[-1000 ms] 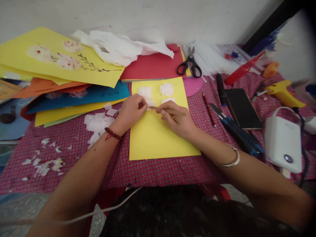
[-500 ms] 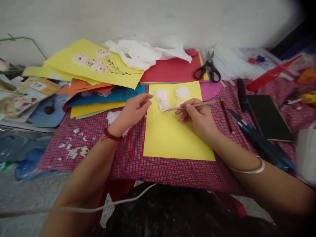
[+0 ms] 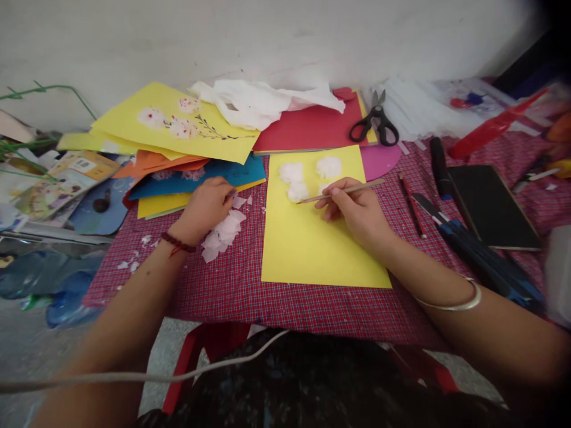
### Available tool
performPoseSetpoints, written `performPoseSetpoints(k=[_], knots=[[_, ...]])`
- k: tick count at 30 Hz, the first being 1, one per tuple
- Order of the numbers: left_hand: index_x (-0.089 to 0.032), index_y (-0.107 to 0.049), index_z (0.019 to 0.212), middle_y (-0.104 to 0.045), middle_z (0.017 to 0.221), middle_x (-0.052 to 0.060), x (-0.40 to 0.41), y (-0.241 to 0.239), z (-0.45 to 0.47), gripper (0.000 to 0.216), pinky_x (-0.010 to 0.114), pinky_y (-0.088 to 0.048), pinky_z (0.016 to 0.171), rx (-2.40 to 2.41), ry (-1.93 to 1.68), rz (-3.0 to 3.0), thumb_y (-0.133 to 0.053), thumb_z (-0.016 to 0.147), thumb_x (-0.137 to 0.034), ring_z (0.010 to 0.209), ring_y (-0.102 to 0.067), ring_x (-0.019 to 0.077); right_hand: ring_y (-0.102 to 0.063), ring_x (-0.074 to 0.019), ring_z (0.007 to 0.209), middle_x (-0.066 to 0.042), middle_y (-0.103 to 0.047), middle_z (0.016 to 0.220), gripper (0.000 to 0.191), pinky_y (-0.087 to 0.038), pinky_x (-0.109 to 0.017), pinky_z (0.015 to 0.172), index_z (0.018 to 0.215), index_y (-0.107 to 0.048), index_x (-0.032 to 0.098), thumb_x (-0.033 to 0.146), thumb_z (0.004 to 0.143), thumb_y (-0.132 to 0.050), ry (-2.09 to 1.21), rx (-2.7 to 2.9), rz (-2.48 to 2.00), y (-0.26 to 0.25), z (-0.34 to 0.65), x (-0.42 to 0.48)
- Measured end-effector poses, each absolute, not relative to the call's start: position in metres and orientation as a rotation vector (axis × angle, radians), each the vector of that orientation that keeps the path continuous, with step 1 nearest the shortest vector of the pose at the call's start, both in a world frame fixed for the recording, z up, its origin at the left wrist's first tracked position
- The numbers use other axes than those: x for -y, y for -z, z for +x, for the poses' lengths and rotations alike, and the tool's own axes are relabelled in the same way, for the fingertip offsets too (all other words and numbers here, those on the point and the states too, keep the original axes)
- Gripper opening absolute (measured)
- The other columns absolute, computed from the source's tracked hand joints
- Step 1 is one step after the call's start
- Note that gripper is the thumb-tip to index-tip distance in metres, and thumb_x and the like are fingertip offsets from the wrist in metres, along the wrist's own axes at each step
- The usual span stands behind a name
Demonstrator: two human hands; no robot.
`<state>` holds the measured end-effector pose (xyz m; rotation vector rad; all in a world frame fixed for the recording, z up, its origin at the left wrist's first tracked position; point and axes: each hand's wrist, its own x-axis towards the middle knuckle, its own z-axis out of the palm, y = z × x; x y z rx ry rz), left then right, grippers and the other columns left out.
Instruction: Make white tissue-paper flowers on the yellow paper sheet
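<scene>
A yellow sheet [image 3: 321, 249] lies on the red checked cloth [image 3: 232, 285] in front of me, with three white tissue tufts [image 3: 297, 181] stuck near its top. My right hand [image 3: 354, 208] grips a thin wooden stick [image 3: 348, 190] whose tip points at the tufts. My left hand [image 3: 206, 205] is curled, fingers down, over a pile of small white tissue squares [image 3: 223, 232] left of the sheet. What its fingertips pinch is hidden.
Stacked coloured sheets [image 3: 178, 131] and crumpled white tissue [image 3: 263, 101] lie at the back left. Black scissors [image 3: 372, 125], a red bottle [image 3: 491, 128], pens [image 3: 446, 226] and a black phone [image 3: 488, 205] sit to the right. A cable [image 3: 178, 371] crosses my lap.
My left hand moved away from the tufts on the yellow sheet, leftward and down onto the tissue pile. The right hand shifted its grip on the stick and now holds still.
</scene>
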<state>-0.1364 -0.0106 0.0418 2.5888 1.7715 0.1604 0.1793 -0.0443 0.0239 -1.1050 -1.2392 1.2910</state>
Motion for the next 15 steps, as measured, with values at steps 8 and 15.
performPoseSetpoints(k=[8,15], knots=[[-0.015,-0.070,0.087,-0.069,0.087,0.010,0.006,-0.058,-0.127,0.022,0.037,-0.043,0.075,-2.006,-0.182,2.361,-0.050,0.084,-0.022,0.082,-0.061,0.0241,-0.057,-0.0091,0.050,-0.002,-0.070,0.072,0.021,-0.047,-0.024,0.047,0.083,-0.055,0.022,0.042,0.088,-0.060,-1.270,1.237,-1.117,-0.026,0.180,0.044],[-0.018,-0.064,0.077,-0.068,0.092,0.004,0.012,-0.090,-0.097,0.009,0.029,-0.046,0.068,-1.588,-0.771,2.082,-0.062,0.076,-0.027,0.080,-0.059,0.0160,-0.055,-0.0079,0.047,0.000,-0.068,0.072,0.022,-0.044,-0.024,0.045,0.083,-0.053,0.022,0.043,0.089,-0.058,-1.163,1.189,-1.095,-0.023,0.181,0.040]])
